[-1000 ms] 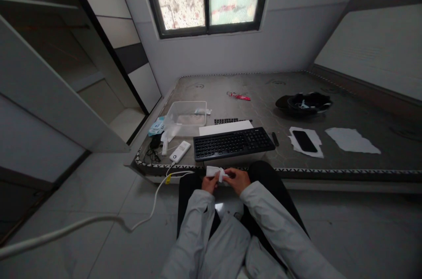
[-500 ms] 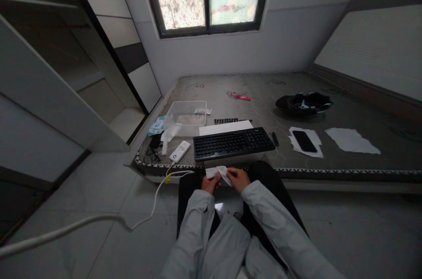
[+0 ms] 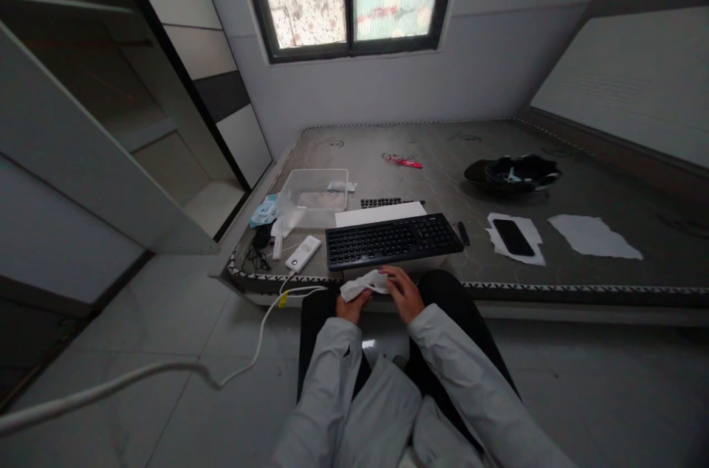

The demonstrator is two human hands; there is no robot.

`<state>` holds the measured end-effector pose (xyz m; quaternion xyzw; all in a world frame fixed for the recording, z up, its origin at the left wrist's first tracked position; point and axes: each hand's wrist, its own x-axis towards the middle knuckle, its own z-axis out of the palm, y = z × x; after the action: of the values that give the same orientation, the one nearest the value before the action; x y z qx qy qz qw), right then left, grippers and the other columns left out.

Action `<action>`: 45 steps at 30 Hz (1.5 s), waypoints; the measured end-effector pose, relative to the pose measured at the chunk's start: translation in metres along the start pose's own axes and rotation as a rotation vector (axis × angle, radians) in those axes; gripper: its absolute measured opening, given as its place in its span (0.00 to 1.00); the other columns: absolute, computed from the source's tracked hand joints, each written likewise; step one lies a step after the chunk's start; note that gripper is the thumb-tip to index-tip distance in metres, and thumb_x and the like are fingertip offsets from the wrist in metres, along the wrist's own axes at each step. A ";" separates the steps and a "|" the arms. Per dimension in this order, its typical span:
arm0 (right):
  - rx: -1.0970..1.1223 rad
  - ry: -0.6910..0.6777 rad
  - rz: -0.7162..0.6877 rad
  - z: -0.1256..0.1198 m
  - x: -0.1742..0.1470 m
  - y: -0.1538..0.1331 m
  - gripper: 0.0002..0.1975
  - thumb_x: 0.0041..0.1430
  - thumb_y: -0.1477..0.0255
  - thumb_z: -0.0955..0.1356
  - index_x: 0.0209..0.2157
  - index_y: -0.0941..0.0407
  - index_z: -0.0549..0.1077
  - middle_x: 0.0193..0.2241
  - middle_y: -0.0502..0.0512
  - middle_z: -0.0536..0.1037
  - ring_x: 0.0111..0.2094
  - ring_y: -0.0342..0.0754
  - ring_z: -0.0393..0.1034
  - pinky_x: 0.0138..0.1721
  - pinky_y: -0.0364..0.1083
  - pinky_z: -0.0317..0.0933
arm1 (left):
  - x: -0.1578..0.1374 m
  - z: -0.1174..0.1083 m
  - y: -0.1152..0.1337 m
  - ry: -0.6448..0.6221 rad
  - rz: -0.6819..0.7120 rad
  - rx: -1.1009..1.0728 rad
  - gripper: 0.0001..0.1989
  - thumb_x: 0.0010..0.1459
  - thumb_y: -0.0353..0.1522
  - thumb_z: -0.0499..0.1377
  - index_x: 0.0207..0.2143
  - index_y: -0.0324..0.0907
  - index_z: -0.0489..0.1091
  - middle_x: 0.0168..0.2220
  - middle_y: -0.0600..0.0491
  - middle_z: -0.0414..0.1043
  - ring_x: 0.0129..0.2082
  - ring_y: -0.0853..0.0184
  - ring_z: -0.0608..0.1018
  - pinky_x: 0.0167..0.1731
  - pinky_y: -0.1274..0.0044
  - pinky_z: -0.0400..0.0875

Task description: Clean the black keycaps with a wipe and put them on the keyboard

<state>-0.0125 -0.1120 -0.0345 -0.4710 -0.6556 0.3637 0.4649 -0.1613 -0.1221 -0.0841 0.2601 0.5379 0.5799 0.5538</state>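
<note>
A crumpled white tissue [image 3: 362, 283] is held over my lap, just in front of the bed edge. My left hand [image 3: 351, 307] is closed on its lower left part. At its right end, the fingers of my right hand [image 3: 404, 293] bend over the tissue and grip it. Directly beyond both hands lies a black keyboard [image 3: 393, 241], with a white sheet [image 3: 381, 214] behind it. A second dark keyboard [image 3: 388, 201] shows partly past the sheet.
On the bed [image 3: 437, 143] are a clear plastic box [image 3: 313, 198], a white power bank [image 3: 303, 254] with a cable, a phone [image 3: 513, 238] on paper, a torn paper sheet [image 3: 595, 235], a black cap [image 3: 512, 174] and a red packet [image 3: 407, 162]. A white cable [image 3: 182, 365] crosses at left.
The tissue has been turned and bunched, its left end now lower. My right hand has shifted slightly up with its fingers more extended over the tissue.
</note>
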 end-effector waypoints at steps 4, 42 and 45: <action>-0.122 -0.086 0.011 0.002 -0.001 0.002 0.13 0.55 0.69 0.62 0.36 0.53 0.77 0.42 0.56 0.72 0.45 0.50 0.66 0.47 0.49 0.60 | -0.002 0.001 0.001 0.018 0.023 -0.005 0.23 0.26 0.38 0.71 0.28 0.37 0.75 0.28 0.49 0.76 0.29 0.61 0.78 0.30 0.73 0.73; 0.160 0.231 0.181 -0.010 0.009 0.006 0.16 0.43 0.60 0.72 0.30 0.57 0.72 0.25 0.52 0.74 0.26 0.45 0.67 0.28 0.44 0.63 | 0.013 0.000 -0.012 -0.034 0.006 0.024 0.26 0.32 0.43 0.68 0.33 0.36 0.74 0.22 0.54 0.70 0.14 0.76 0.62 0.14 0.80 0.55; 0.163 0.268 0.212 -0.010 0.011 0.013 0.16 0.45 0.60 0.71 0.32 0.56 0.70 0.24 0.51 0.73 0.26 0.45 0.67 0.27 0.43 0.62 | 0.014 0.001 -0.010 -0.077 -0.020 0.055 0.26 0.31 0.42 0.69 0.32 0.35 0.74 0.20 0.54 0.70 0.13 0.76 0.61 0.14 0.80 0.54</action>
<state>-0.0010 -0.0971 -0.0402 -0.5423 -0.5029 0.3965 0.5438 -0.1601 -0.1109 -0.0967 0.2919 0.5344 0.5488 0.5726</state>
